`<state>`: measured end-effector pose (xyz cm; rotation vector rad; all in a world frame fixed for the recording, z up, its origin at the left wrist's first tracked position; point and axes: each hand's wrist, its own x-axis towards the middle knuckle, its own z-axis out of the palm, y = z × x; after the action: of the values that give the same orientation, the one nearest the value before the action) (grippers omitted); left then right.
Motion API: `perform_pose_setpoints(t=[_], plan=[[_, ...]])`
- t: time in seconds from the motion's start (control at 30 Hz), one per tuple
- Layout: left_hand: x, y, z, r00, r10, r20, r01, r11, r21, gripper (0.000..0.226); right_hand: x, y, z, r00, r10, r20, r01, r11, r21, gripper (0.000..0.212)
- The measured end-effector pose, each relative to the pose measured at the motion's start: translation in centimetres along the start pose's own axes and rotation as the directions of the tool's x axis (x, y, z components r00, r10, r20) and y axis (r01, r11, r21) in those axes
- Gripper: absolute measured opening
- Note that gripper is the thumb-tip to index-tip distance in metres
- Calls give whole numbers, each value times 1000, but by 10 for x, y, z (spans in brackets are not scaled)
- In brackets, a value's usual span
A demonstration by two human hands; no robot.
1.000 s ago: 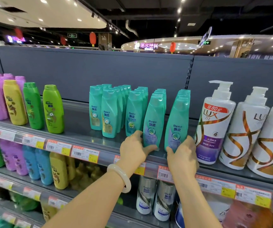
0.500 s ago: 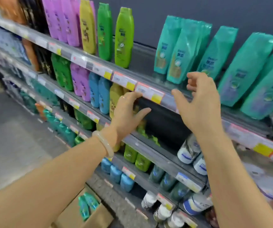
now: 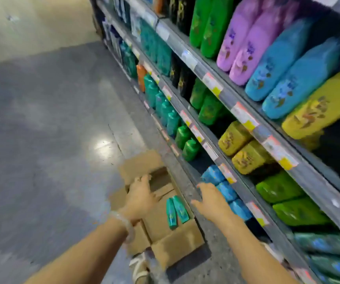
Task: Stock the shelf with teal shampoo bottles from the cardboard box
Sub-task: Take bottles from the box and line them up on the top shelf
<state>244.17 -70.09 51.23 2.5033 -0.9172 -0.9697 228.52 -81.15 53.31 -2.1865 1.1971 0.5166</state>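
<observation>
Both hands dropped from shelf toward open brown cardboard box. Left hand and right hand spread, empty. Two teal plastic shampoo bottles lie between fingertips; likely rigid, slick, moderately heavy; grip mid-body.

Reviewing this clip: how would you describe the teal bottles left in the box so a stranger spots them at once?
Start at the open cardboard box on the grey floor beside the shelving. Inside, near its shelf-side wall, two teal bottles lie flat, side by side, between the left hand and right hand. They are the only bottles lying in the box; all the others are on shelves.

Teal bottles, brown box
</observation>
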Motion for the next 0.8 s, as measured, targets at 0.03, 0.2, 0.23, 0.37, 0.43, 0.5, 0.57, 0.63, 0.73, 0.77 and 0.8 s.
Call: perform_pose_setpoints(t=[0.03,0.2,0.23,0.37,0.43,0.5,0.57,0.63,0.73,0.77,0.8], plan=[[13,-16,12,999,-28,41,27,1000,12,65,19,2,20,999,30,43,-30,1000,1,52],[76,-96,108,979,-136,155,137,991,3,64,110,38,128,971,171,167,-189,977,100,39],[87,-111,133,971,-147,190,147,989,14,62,129,49,150,965,196,173,-216,970,108,40],[133,-168,243,917,-215,337,208,976,56,56,209,89,240,942,281,182,-304,946,116,53],[156,-190,301,890,-257,377,258,965,48,60,250,112,288,940,284,188,-310,942,128,54],[182,-205,354,874,-298,384,309,950,36,68,290,134,334,940,280,197,-308,942,131,51],[212,-210,400,863,-340,373,367,930,-3,71,325,150,372,934,286,213,-306,949,71,55],[243,-213,437,868,-352,351,403,911,-84,67,355,163,402,927,295,230,-299,954,-20,64],[286,-215,478,904,-311,292,372,910,-182,66,387,180,431,929,311,201,-293,949,-114,66],[297,-215,488,921,-295,255,346,920,-185,72,393,185,435,928,322,185,-303,945,-126,66],[305,-216,496,935,-279,219,318,933,-169,83,397,189,439,928,327,177,-307,942,-133,65]])
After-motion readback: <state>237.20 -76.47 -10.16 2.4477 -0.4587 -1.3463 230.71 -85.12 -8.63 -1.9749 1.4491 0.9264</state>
